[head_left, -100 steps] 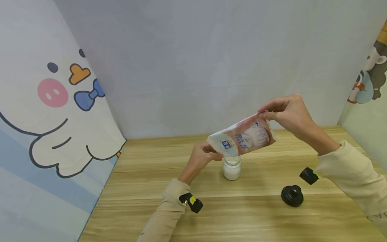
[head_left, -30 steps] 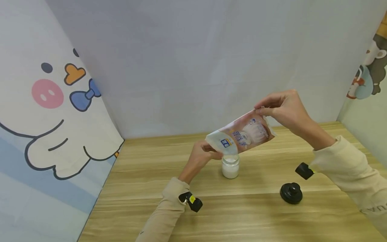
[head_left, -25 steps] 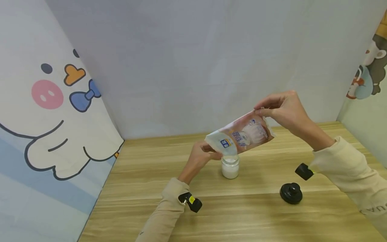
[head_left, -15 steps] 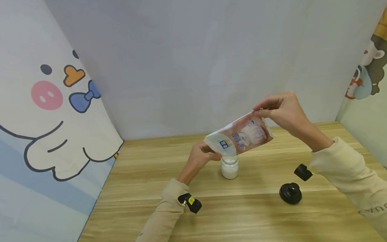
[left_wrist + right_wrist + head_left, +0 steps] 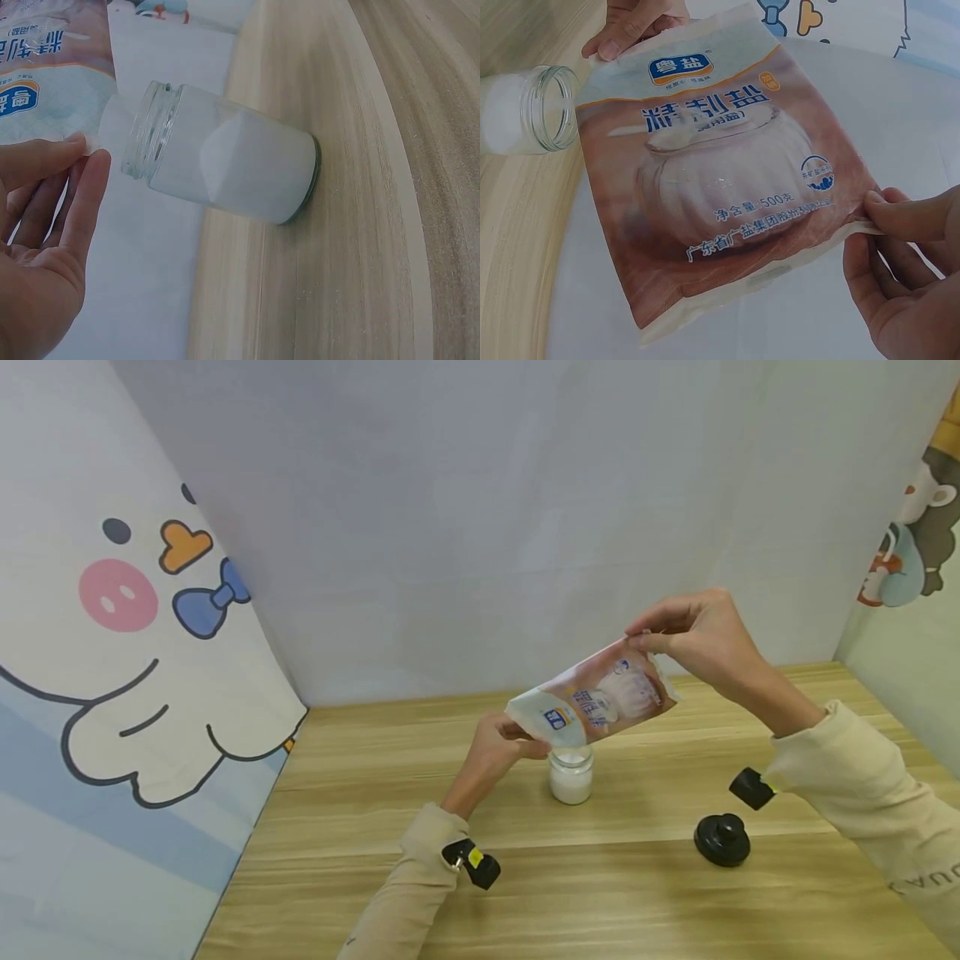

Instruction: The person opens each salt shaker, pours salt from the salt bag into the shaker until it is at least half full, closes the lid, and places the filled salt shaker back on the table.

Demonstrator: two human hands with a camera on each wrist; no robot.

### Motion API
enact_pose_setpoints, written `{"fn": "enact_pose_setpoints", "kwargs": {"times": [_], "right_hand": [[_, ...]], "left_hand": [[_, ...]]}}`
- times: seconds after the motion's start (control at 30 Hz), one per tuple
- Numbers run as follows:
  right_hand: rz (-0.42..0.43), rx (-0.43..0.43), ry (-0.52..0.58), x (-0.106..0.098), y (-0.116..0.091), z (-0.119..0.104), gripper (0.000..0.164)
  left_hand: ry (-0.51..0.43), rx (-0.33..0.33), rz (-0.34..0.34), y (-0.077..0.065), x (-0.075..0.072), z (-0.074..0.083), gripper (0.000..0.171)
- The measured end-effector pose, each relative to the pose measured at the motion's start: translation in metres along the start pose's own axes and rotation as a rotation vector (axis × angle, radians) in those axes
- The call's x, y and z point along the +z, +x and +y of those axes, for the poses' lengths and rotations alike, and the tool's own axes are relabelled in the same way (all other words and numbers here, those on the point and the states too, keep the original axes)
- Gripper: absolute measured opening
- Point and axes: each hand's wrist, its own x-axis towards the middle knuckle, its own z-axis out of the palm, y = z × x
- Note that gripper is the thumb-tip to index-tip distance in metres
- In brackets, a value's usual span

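Observation:
A pink and white salt bag [image 5: 600, 693] hangs tilted above an open glass jar [image 5: 572, 781], its lower left corner close to the jar's mouth. My left hand [image 5: 501, 745] pinches that lower corner between thumb and fingertips. The upper right corner is pinched by my right hand [image 5: 708, 631]. In the left wrist view, white salt [image 5: 262, 161] lies heaped in a slanting pile inside the jar. A pale patch shows between bag corner and jar mouth; it looks like falling salt. The right wrist view shows the front of the bag [image 5: 720, 180], with blue print.
A black round lid with a knob [image 5: 722, 840] lies on the wooden table [image 5: 600, 893], right of the jar and nearer me. Behind the table stands a plain pale wall [image 5: 487, 527]. A cartoon-printed panel [image 5: 150, 693] stands along the left side.
Over the last three seconds the view shifts slightly. Both hands keep their hold on the salt bag, which stays tilted over the jar. The lid has not visibly moved.

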Motion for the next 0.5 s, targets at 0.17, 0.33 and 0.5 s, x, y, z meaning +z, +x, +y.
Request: {"fn": "enact_pose_setpoints", "kwargs": {"times": [0.17,0.33,0.5], "right_hand": [[0.002,-0.007,0.005,0.0004,0.0000,0.0006,0.010],[0.003,-0.007,0.004,0.0008,-0.0002,0.0002,0.011],[0.001,-0.003,0.003,0.0013,-0.0002,-0.0002,0.010]], "left_hand": [[0.012,0.007,0.011,0.0002,0.0006,-0.0012,0.031],[0.017,0.011,0.017,0.0000,0.0010,-0.0011,0.030],[0.017,0.003,0.019,-0.0007,0.0007,-0.0008,0.030]]}}
